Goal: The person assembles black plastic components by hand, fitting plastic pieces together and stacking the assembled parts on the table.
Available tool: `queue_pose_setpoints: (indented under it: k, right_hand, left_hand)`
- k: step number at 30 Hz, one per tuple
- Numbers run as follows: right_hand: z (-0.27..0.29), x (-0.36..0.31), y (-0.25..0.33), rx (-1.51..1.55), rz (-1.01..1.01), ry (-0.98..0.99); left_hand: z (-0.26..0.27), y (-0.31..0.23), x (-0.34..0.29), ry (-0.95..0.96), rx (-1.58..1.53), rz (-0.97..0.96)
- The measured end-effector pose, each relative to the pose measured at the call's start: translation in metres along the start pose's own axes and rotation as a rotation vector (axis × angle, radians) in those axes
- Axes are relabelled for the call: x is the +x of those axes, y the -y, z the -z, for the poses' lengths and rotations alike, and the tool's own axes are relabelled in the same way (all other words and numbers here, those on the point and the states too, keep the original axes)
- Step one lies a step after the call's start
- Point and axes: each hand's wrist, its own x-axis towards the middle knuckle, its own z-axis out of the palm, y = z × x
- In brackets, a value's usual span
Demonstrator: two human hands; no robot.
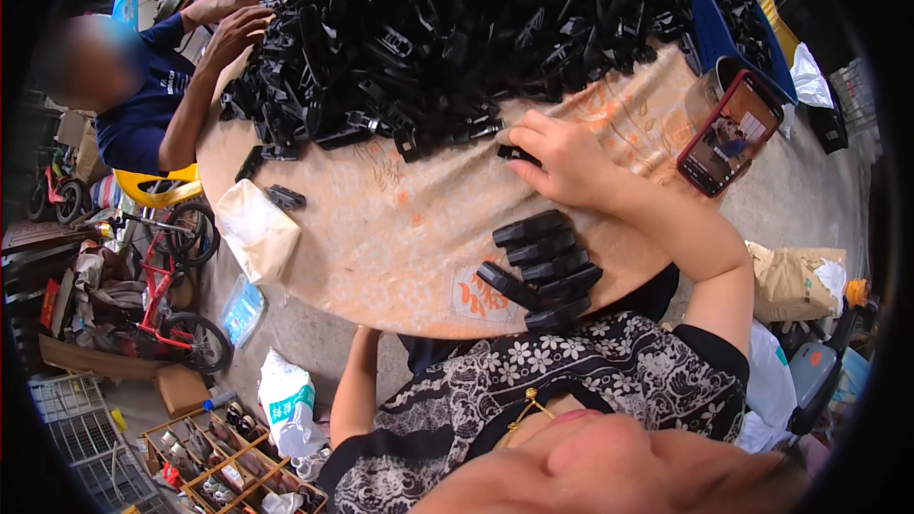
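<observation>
Heap of glossy black plastic parts [428, 38] dwarfs the small black plastic cluster [552, 266] nearby; most seems left. The right hand [562, 162] pinches a black plastic piece [515, 153] beside the heap; left hand hidden, grip unknown.

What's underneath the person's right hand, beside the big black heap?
A black plastic piece shows within the grip of the right hand, above the patterned tablecloth. The rest of the piece, and whatever lies beneath the palm, is covered.
</observation>
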Motion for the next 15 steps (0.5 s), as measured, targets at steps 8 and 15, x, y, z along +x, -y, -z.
queue_pose_setpoints:
  k: [8,15]
  right_hand:
    - [-0.002,0.004,-0.007,-0.031,0.018,-0.040]
    - [-0.004,0.006,-0.011,-0.007,0.032,-0.031]
  left_hand:
    - [0.031,0.026,0.049,0.270,0.225,-0.028]
    - [0.066,0.006,0.073,0.456,0.437,-0.049]
